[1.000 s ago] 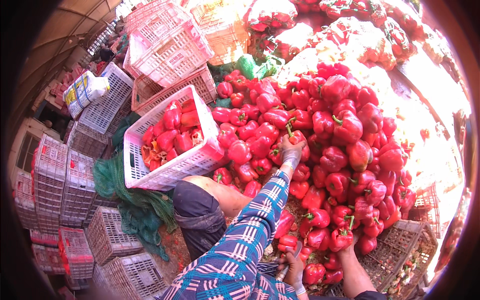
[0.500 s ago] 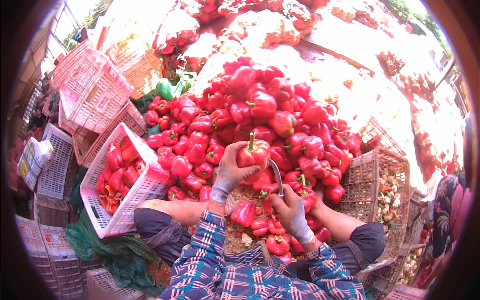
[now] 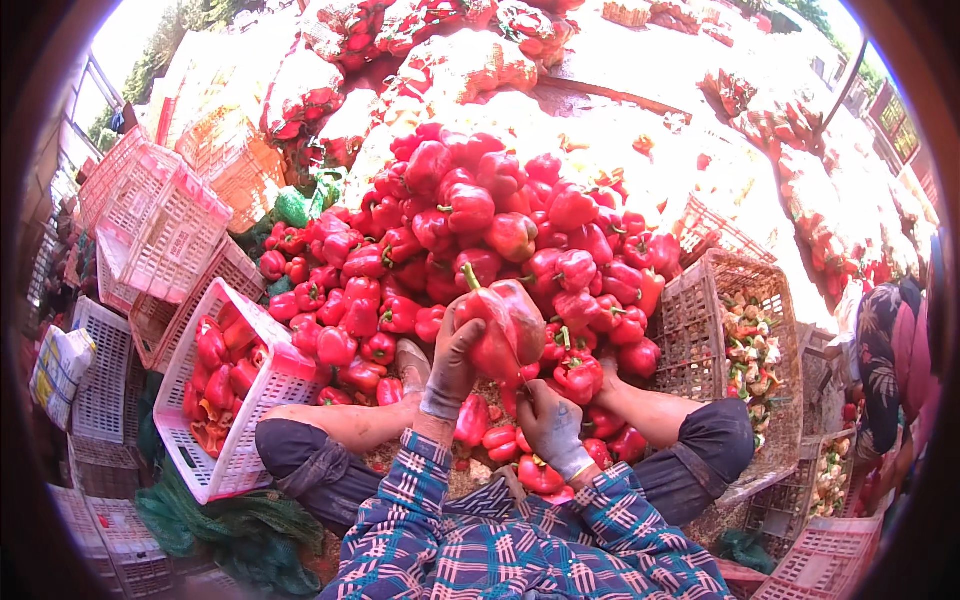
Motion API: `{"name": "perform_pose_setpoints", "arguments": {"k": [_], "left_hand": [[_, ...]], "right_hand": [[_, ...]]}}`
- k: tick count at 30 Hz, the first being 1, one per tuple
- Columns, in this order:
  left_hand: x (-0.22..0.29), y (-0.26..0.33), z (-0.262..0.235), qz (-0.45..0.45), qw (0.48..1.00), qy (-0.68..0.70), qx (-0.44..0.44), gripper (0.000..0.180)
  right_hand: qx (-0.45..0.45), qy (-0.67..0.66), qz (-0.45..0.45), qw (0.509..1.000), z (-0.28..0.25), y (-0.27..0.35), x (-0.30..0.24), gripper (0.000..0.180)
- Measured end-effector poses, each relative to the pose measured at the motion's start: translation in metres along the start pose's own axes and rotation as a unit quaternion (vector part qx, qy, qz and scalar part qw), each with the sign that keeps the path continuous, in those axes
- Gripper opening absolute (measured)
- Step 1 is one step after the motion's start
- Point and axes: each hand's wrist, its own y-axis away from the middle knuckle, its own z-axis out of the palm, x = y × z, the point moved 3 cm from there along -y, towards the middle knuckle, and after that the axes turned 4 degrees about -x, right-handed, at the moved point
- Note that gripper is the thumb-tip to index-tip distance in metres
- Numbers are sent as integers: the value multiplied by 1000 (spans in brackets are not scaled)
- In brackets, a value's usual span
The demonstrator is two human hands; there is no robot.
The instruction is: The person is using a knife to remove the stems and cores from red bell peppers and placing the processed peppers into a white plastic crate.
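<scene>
A large red bell pepper (image 3: 492, 345) with a green stem is gripped in my gloved left hand (image 3: 448, 372), raised over my lap. Closed around the handle of a curved knife (image 3: 521, 378), my gloved right hand (image 3: 555, 430) is just below and right of it. The blade shows nearly edge-on against the pepper's lower side; how deep it goes, I cannot tell. Behind both hands rises a big heap of red bell peppers (image 3: 470, 208). A few loose peppers (image 3: 540, 474) lie between my legs, under my hands.
On my left stands a white and pink crate (image 3: 203, 462) with red pepper pieces. To my right, a brown crate (image 3: 690, 330) holds pale green-and-white trimmings (image 3: 752, 350). Stacked crates (image 3: 165, 220) and green netting (image 3: 235, 525) are at left. Full sacks (image 3: 460, 65) stand beyond the heap.
The pepper has tipped and turned in my left hand. My right hand has moved down and left, bringing the blade from beside the pepper to its lower side. The whole view has shifted slightly.
</scene>
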Motion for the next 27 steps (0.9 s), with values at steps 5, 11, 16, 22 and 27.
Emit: {"name": "perform_pose_setpoints", "arguments": {"k": [5,11,16,22,27], "left_hand": [[-33,14,-21,-118,968,219,21,54],[-26,46,-16,-138,949,283,-5,58],[-16,67,-7,-148,932,329,-45,60],[-25,75,23,-178,941,286,-39,57],[-59,74,102,-307,904,288,-79,56]], "right_hand": [[62,155,-125,978,-19,-5,17,12],[73,246,-265,930,-36,-19,32,11],[58,350,-358,864,-69,-37,24,14],[105,277,-249,922,-153,-26,12,24],[132,243,-231,933,-169,68,-8,62]]}}
